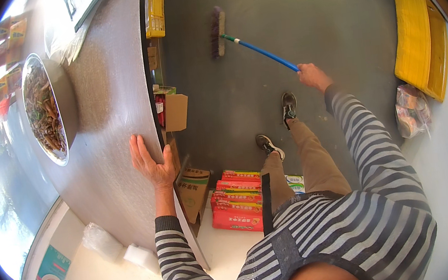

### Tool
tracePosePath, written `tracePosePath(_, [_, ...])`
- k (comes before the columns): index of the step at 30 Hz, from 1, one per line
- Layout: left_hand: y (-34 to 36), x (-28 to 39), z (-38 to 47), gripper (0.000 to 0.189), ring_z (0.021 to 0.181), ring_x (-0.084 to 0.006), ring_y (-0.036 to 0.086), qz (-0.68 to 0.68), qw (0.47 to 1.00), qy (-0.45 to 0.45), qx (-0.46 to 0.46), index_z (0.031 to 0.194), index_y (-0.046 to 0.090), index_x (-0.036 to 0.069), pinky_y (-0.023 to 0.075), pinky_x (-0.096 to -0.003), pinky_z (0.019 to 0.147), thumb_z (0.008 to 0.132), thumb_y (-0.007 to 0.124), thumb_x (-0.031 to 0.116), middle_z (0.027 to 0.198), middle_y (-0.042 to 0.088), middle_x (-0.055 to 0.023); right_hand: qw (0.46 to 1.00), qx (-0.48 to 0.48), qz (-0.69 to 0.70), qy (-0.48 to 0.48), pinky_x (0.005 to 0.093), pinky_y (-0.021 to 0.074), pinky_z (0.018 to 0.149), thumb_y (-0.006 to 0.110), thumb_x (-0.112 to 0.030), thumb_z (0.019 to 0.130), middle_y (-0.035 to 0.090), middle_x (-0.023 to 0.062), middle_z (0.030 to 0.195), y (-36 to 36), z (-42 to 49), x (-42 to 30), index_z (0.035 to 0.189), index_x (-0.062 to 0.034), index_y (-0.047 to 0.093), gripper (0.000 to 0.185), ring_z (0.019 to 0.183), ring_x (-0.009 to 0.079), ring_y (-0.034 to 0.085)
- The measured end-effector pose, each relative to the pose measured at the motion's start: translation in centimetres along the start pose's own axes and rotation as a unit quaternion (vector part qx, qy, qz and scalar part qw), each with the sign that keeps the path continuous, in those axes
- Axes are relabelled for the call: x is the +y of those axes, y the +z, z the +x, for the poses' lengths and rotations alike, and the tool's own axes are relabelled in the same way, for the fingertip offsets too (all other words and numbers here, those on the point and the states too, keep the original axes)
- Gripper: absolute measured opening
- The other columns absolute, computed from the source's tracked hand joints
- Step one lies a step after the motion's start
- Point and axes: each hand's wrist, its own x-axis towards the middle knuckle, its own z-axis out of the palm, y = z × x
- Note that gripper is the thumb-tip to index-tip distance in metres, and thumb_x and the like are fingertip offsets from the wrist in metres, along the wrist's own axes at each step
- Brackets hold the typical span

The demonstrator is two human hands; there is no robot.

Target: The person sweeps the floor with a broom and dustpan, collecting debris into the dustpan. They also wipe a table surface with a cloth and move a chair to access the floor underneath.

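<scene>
My right hand grips the blue handle of a broom near its upper end. The broom's head, with dark purple and pale bristles, rests on the grey floor. A green socket joins the handle to the head. My left hand lies flat on the edge of a grey tabletop, fingers spread, holding nothing. Farther along the tabletop stands a large metal bowl filled with brown and green food.
Red printed boxes and an open cardboard carton stand beside my legs. Below the table edge are a yellow crate and a small carton. Stacked yellow plastic containers and a clear bag lie along the right wall.
</scene>
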Motion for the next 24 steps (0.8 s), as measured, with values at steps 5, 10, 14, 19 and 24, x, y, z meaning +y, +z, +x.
tracePosePath(5, [-0.1,0.0,0.0,0.065,0.126,-0.0356,0.034,-0.006,1.0,0.009,0.004,0.131,0.037,0.001,0.0271,-0.0457,0.101,0.081,0.061,0.035,0.136,0.036,-0.0187,0.992,0.048,0.068,0.1,0.0458,0.0461,0.079,0.048,-0.017,0.085,0.062,0.0236,0.094,-2.2,-7.3,10.3,0.106,-0.0017,0.058,0.028,0.09,0.0399,0.058])
tracePosePath(10, [-0.2,-0.2,-0.2,0.066,0.126,-0.0357,0.034,0.004,1.0,0.006,0.003,0.131,0.037,0.001,0.027,-0.0461,0.101,0.08,0.061,0.035,0.137,0.036,-0.0186,0.95,0.097,0.184,0.234,0.0421,0.0486,0.056,0.047,-0.015,0.086,0.061,0.0245,0.078,-3.5,-15.1,13.9,0.098,0.0024,0.058,0.023,0.064,0.0366,0.061])
tracePosePath(14, [-0.5,0.0,-0.2,0.067,0.127,-0.0359,0.033,-0.005,1.0,-0.008,-0.007,0.132,0.036,0.001,0.0263,-0.0472,0.1,0.079,0.062,0.035,0.138,0.035,-0.0184,0.964,0.109,0.124,0.207,0.0431,0.0483,0.054,0.046,-0.013,0.087,0.06,0.025,0.074,-4.2,-18.7,12.7,0.094,0.0038,0.056,0.021,0.063,0.0369,0.061])
tracePosePath(19, [-0.8,0.0,0.1,0.069,0.126,-0.0369,0.032,-0.006,0.999,-0.018,-0.026,0.132,0.036,0.001,0.026,-0.048,0.1,0.079,0.061,0.038,0.137,0.035,-0.0192,0.986,0.09,0.095,0.105,0.0482,0.0478,0.062,0.047,-0.013,0.087,0.06,0.0269,0.076,-4.6,-18.6,7.2,0.092,0.0022,0.052,0.017,0.07,0.0424,0.059])
tracePosePath(24, [-0.9,-0.3,0.1,0.069,0.125,-0.0389,0.032,0.005,0.998,-0.04,-0.053,0.13,0.037,0.0,0.0255,-0.0499,0.1,0.08,0.06,0.04,0.135,0.036,-0.0201,0.998,-0.025,0.052,-0.026,0.0492,0.0475,0.067,0.047,-0.014,0.086,0.06,0.0264,0.079,-8.0,-9.3,-2.6,0.095,0.0008,0.051,0.018,0.075,0.0438,0.058])
